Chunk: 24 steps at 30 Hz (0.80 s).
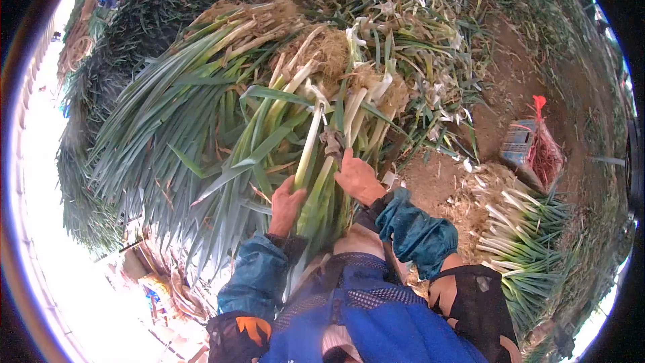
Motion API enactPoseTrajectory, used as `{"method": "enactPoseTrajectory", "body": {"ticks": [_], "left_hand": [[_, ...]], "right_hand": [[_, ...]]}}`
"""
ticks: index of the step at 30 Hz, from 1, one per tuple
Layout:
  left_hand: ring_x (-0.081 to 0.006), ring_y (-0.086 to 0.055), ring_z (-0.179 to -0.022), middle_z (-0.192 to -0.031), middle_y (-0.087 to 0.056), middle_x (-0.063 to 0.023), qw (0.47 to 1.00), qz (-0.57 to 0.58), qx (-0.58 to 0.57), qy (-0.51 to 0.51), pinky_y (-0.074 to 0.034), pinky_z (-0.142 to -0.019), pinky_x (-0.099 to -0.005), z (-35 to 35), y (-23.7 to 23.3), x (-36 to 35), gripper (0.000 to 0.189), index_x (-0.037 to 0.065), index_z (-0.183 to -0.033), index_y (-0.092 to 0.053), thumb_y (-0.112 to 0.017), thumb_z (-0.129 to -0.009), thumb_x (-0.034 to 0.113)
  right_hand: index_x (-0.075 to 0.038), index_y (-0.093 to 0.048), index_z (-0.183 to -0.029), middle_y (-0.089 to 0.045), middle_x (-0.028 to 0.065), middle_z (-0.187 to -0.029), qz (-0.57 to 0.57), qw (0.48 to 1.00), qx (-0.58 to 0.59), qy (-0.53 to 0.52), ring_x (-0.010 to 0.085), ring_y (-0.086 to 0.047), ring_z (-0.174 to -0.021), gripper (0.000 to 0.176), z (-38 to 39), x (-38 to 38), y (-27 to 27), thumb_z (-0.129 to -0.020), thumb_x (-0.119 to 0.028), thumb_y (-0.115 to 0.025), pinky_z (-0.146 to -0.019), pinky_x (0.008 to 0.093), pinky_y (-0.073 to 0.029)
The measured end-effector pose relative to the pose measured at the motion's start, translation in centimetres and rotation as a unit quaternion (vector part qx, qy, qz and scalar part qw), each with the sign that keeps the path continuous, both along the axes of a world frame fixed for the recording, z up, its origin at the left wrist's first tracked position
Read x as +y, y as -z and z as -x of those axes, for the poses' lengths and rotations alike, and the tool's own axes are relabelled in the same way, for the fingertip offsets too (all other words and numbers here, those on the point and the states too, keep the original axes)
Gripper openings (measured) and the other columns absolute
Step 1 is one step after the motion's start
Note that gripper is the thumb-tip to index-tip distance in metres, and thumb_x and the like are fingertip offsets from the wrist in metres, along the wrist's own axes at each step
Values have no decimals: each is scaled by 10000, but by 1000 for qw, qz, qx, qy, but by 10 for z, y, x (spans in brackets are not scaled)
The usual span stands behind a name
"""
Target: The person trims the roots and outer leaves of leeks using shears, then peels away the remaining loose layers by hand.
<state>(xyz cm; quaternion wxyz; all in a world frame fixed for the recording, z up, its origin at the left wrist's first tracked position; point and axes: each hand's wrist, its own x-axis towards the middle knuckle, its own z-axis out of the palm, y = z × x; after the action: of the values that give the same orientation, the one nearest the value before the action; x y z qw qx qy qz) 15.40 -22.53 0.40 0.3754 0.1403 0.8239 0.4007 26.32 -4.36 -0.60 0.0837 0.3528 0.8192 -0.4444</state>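
My left hand (287, 207) is closed around a leek (308, 144), gripping it low on the pale stalk where the green leaves begin. The stalk stands slanted upward in front of me. In my right hand (358, 176) is a tool with a dark wrapped body and a thin metal tip (330, 138); its exact kind I cannot make out. That tip is beside the upper white end of the leek. Just beyond both hands lie more leeks with hairy roots (327, 54), their long green leaves (168, 117) spreading to the left.
Stripped leaves and peelings (430, 47) litter the soil at the upper right. Cleaned leeks (514, 235) lie in a row on the right. Behind them is a clear bag with red strands (543, 151). Dark green leaf piles (154, 20) line the far left.
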Motion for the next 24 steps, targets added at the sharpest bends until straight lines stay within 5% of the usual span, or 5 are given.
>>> {"method": "enactPoseTrajectory", "body": {"ticks": [4,11,19,20,24], "left_hand": [[-212,-624,-774,-886,-658,-128,994,-93,-35,-53,-473,-721,-312,0,-17,14,460,66,-1152,-574,-611,-712,195],[-330,-620,-856,-932,-649,-171,983,42,151,91,-470,-750,-398,4,-5,61,511,127,-1209,-530,-602,-726,277],[-353,-611,-859,-937,-638,-178,981,82,130,118,-468,-723,-445,-62,53,14,570,248,-1280,-448,-628,-746,338],[-354,-606,-862,-948,-635,-169,971,167,110,131,-461,-727,-460,-67,49,15,558,230,-1282,-443,-616,-761,330],[-366,-599,-829,-885,-631,-165,967,151,142,147,-464,-710,-466,-71,66,15,459,165,-1199,-525,-588,-782,346]], "right_hand": [[66,-361,-1010,-563,306,-738,16,999,21,23,474,-554,-746,463,1,9,-3,-745,-240,-585,-663,515,-441],[82,-382,-1064,-542,301,-732,-31,997,68,-2,441,-546,-694,497,-48,-1,-36,-770,-245,-614,-622,474,-456],[129,-405,-1060,-542,285,-743,-85,989,112,-44,401,-551,-673,493,-69,13,5,-781,-233,-592,-598,454,-469],[99,-414,-994,-557,277,-699,-53,999,-13,7,426,-562,-666,446,-59,27,7,-770,-248,-583,-598,483,-463],[54,-387,-956,-559,303,-698,-50,998,19,43,464,-565,-700,416,-51,25,-6,-756,-261,-571,-620,512,-460]]}}
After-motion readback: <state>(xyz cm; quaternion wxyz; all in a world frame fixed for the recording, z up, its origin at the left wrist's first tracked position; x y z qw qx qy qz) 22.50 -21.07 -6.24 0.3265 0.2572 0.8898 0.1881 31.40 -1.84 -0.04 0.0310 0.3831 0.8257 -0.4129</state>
